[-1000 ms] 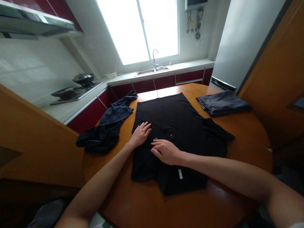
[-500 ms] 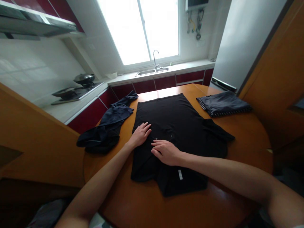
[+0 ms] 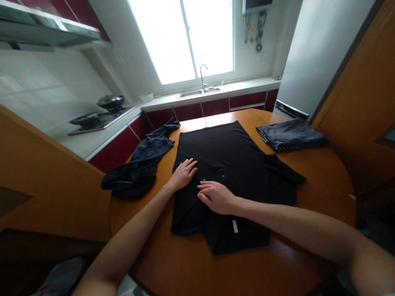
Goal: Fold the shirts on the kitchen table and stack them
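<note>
A black shirt (image 3: 219, 148) lies spread out on the wooden table (image 3: 173, 267), its hem toward the window and one sleeve folded out to the right. Near its lower end shows a small white tag (image 3: 235, 226). My left hand (image 3: 183, 174) rests flat on the shirt's left side, fingers stretched toward the middle. Beside it, my right hand (image 3: 216, 197) lies over the shirt's centre, fingers extended and slightly bent, pointing left. Neither hand grips the cloth. Small light marks are visible on the fabric by the right fingertips.
Crumpled dark clothes (image 3: 138, 160) lie along the table's left edge. A folded dark garment (image 3: 293, 135) sits at the far right. Beyond are a counter with a sink (image 3: 193, 93), a stove with a wok (image 3: 110, 102), and a refrigerator (image 3: 327, 53).
</note>
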### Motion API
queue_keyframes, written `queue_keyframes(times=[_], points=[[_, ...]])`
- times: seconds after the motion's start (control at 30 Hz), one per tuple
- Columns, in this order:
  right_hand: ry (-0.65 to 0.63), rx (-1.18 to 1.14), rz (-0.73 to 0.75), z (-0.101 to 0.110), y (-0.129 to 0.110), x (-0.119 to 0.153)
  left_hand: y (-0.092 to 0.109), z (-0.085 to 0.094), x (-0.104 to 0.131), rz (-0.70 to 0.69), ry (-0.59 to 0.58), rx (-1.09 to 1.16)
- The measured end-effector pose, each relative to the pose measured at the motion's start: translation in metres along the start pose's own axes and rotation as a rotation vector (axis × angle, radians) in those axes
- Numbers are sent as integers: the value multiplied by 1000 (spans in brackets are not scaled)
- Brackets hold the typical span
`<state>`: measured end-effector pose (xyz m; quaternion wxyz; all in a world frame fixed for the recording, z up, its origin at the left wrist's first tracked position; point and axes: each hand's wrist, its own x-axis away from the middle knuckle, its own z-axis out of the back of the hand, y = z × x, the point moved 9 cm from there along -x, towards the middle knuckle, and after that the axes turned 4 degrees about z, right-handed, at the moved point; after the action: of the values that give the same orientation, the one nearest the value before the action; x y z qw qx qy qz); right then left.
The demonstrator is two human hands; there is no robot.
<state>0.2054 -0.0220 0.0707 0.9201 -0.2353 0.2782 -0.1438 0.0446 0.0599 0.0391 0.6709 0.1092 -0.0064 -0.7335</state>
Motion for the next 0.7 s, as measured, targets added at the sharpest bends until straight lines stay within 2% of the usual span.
queue_keyframes(times=[0.7], points=[[-8, -8, -12, -1, 1, 0, -2, -2, -1, -12, 19, 8]])
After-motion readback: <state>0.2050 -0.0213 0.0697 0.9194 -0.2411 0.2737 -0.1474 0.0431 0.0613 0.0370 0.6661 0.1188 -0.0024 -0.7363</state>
